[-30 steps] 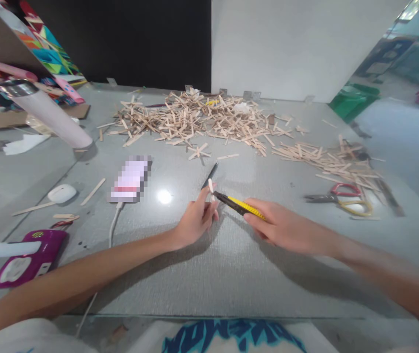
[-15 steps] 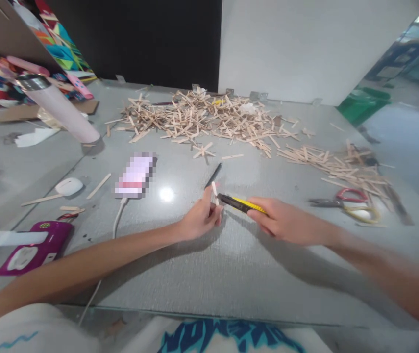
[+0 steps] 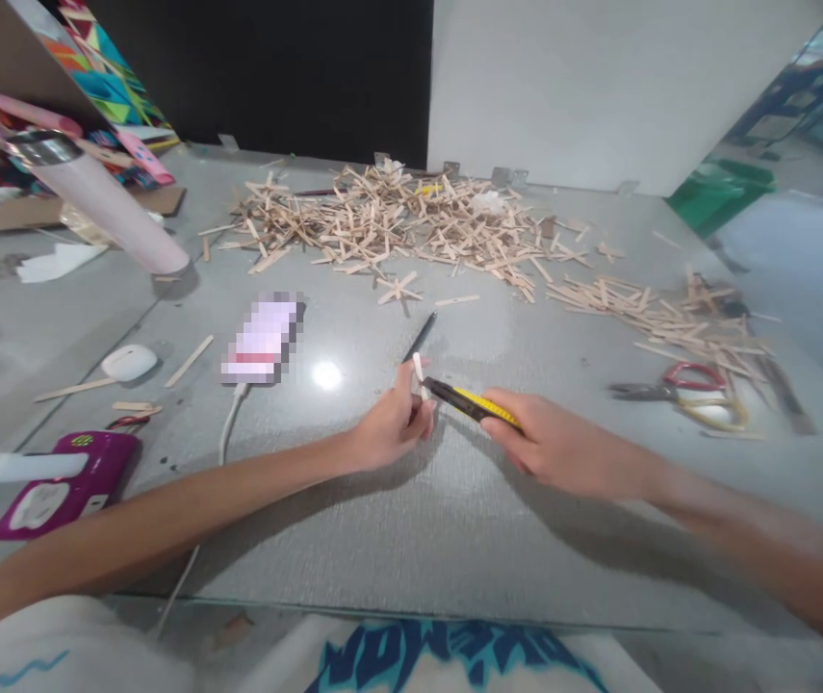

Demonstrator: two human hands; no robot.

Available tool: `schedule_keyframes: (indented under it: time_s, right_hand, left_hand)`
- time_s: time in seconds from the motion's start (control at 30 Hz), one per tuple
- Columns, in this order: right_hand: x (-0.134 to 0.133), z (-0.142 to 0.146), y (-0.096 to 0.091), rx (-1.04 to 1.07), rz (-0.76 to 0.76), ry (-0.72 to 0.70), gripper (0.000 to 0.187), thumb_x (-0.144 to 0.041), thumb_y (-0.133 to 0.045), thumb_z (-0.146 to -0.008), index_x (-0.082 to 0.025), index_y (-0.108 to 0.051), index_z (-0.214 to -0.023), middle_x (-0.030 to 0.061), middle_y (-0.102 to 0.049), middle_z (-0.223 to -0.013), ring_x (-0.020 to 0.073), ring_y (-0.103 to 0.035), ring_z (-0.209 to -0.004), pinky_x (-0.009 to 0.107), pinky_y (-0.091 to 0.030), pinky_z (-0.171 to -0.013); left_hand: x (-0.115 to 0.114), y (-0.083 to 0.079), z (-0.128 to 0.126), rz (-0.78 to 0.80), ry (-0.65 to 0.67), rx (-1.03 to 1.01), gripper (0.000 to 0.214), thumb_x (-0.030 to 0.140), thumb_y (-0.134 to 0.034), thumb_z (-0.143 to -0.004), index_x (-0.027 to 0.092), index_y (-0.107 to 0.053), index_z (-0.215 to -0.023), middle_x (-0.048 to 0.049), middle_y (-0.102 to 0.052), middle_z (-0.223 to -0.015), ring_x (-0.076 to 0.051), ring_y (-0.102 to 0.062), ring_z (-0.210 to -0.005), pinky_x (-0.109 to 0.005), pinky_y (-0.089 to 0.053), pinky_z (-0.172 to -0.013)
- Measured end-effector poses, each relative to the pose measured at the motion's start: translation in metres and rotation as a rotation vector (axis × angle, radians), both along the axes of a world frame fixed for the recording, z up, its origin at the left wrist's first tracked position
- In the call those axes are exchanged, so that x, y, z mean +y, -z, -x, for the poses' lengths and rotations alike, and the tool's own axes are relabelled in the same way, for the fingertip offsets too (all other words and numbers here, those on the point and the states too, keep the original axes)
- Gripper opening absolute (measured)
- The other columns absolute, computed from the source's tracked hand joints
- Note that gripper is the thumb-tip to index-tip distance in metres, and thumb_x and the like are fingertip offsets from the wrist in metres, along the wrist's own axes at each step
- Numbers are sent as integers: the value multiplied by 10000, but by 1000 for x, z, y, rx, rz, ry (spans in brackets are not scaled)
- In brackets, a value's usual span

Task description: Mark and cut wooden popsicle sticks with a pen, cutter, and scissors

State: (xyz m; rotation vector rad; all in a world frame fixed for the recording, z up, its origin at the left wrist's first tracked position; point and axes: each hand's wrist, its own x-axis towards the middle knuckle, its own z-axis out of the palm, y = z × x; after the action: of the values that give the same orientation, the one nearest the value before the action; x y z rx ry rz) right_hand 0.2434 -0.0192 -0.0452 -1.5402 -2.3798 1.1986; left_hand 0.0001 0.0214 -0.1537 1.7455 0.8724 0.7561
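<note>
My left hand point(image 3: 391, 423) pinches a small wooden craft stick point(image 3: 420, 371) above the middle of the table. In my right hand point(image 3: 555, 443) is a yellow and black utility knife point(image 3: 473, 404), its tip against or very near the stick; the blade itself is too small to make out. Just beyond my left fingers lies a dark pen point(image 3: 421, 337). A star-shaped piece made of sticks point(image 3: 399, 289) and a single loose stick point(image 3: 457, 300) rest farther back.
A large heap of wooden sticks point(image 3: 382, 226) spans the back, with a looser pile point(image 3: 620, 300) at right near pliers point(image 3: 638, 392) and red-and-yellow-handled scissors point(image 3: 696, 377). At left are a phone point(image 3: 265, 337) with a cable, a pink bottle point(image 3: 112, 207) and a purple device point(image 3: 68, 486).
Both hands keep their grips on the stick and the knife, with the knife's tip still by the stick. The whole view has shifted slightly.
</note>
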Motion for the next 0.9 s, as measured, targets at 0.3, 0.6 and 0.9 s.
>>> schedule_keyframes:
  time_s: [0.3,0.6,0.9]
  right_hand:
    - [-2,3,4,-69,-24,42,225,-325,-468,-1131,-192,-649,-1142,47,-679,-859,173,-535,-672,303,-374,-654]
    - [-19,3,27,-148,1,172,263,-322,-473,-1131,-184,-619,-1301,51,-686,-903,160,-508,-614,289,-374,-618]
    - [-9,-2,5,-19,-6,78,187,-311,-481,-1116,-205,-625,-1061,45,-699,-853,182,-581,-687,312,-378,-656]
  left_hand:
    - [-1,3,2,-69,-5,21,451,347,-484,-1132,264,-237,-1500,127,-563,-677,-110,-470,-475,-247,-370,-520]
    - [-2,1,1,-86,18,64,521,372,-464,-1138,220,-208,-1566,110,-584,-665,-129,-513,-486,-258,-378,-519]
    - [-4,0,2,-97,33,119,534,338,-464,-1137,188,-189,-1570,122,-583,-656,-118,-498,-473,-246,-375,-528]
